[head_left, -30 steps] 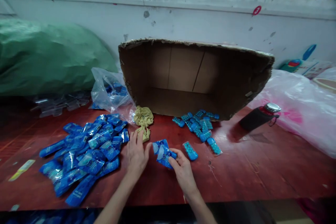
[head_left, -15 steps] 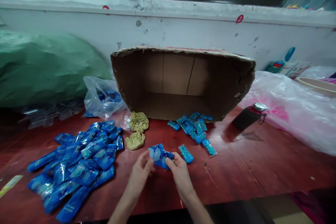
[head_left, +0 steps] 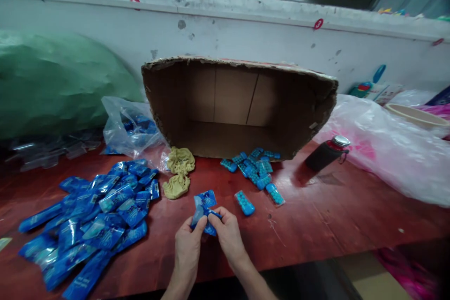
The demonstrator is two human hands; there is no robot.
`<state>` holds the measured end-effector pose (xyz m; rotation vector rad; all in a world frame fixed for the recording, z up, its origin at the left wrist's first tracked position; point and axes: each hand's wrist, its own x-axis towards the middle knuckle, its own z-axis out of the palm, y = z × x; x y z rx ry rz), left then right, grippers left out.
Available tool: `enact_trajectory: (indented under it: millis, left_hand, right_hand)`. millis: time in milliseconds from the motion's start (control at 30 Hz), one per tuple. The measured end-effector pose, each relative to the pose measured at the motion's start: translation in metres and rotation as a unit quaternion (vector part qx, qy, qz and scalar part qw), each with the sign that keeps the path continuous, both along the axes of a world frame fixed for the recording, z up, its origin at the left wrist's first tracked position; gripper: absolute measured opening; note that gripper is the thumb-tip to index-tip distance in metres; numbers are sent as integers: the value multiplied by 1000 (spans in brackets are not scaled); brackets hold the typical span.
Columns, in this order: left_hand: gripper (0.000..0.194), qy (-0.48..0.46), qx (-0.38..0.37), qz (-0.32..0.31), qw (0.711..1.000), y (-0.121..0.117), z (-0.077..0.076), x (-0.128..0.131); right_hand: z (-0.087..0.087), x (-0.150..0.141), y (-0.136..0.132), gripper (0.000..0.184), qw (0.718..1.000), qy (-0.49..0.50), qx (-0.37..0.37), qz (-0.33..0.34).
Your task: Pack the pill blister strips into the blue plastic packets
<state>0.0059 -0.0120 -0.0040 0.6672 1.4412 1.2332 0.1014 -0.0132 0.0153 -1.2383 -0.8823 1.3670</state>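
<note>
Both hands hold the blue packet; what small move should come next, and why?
I would probably draw the left hand and right hand gently apart to tear the blue packet, since both pinch it close together.

Likely workshop — heaped blue packets [head_left: 93, 227], carton [head_left: 232, 96]

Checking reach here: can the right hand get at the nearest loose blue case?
Probably yes: the case lies just beyond the right hand, with nothing visible between them. But that hand and the left hand both hold a blue packet, so it may need to let go first.
</note>
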Motion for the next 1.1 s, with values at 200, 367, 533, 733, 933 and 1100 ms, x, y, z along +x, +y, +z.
enact_trajectory:
  millis: [200, 367, 533, 733, 933, 1100]
  left_hand:
    - [34, -21, -20, -1, 1000, -2, 1, 10]
    - [36, -157, -78, -106, 979, -5, 17, 5]
    - [29, -190, -96, -93, 973, -5, 20, -8]
    - [18, -245, -155, -40, 956, -8, 13, -11]
    - [13, -261, -181, 0, 948, -6, 15, -7]
    - [12, -250, -163, 17, 954, -5, 13, -7]
  right_hand:
    - [-16, -5, -1, 28, 998, -47, 24, -27]
    - [-4, 4, -3, 31, 998, -66, 25, 1]
    - [9, 42, -1, 25, 926, -353, 134, 9]
    - [-14, 77, 2, 26, 761, -646, 42, -47]
    - [-19, 62, 1, 18, 936, -346, 55, -30]
    - [-7, 52, -6, 23, 998, -45, -6, -35]
